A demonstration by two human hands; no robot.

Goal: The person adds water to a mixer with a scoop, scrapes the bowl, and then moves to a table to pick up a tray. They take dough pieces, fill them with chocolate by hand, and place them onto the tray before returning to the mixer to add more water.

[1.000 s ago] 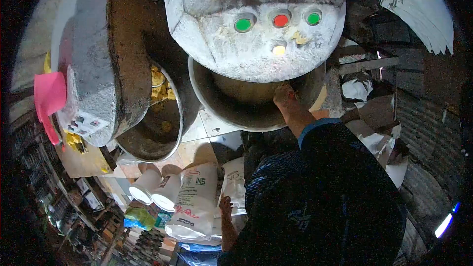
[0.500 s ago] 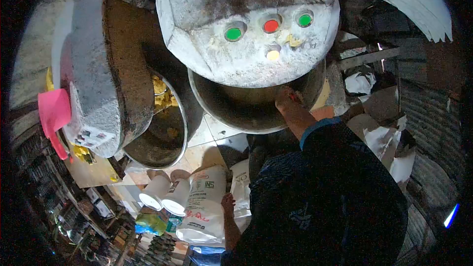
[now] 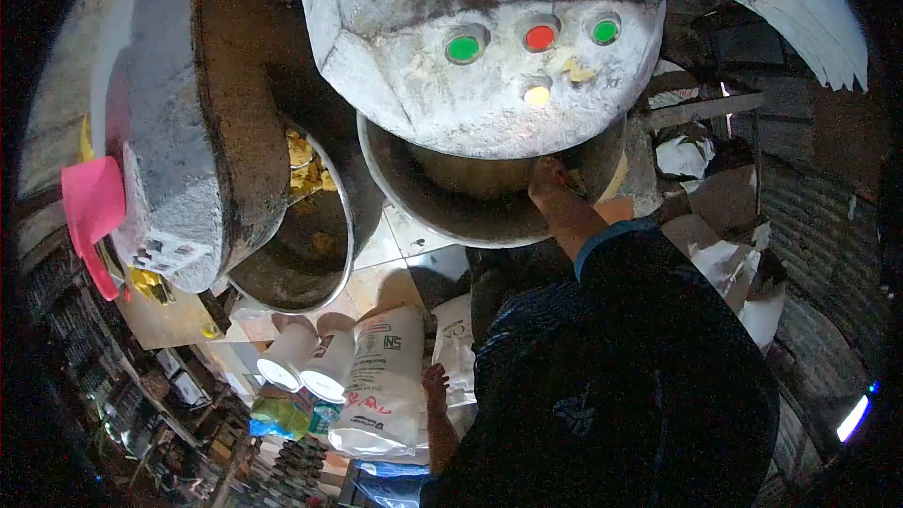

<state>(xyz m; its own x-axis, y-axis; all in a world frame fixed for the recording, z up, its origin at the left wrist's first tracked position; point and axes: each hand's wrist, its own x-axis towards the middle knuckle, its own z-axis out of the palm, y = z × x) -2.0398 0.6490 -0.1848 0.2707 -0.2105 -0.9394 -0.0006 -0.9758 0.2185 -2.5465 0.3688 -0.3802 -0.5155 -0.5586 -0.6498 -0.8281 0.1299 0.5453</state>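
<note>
My right hand reaches over the near right rim of a large metal mixing bowl, just under the white mixer head. Its fingers are curled; a small reddish patch shows by them, but what they hold, if anything, is not clear. Low down, my left hand hangs with loosely bent fingers apart and nothing visible in them, beside a printed white sack. Green and red buttons and a pale one sit on the mixer head's dusty front. The bowl's deeper inside is dark.
On the left stands a second mixer over a metal bowl with yellow dough-like lumps. A pink scoop is at its side. Two white tubs stand by the sacks. Crumpled white bags lie at right.
The camera view has shifted slightly, so the mixer head sits a little higher and further right. My right hand is still inside the bowl's rim, its wrist turned slightly. The left hand stays by the sack.
</note>
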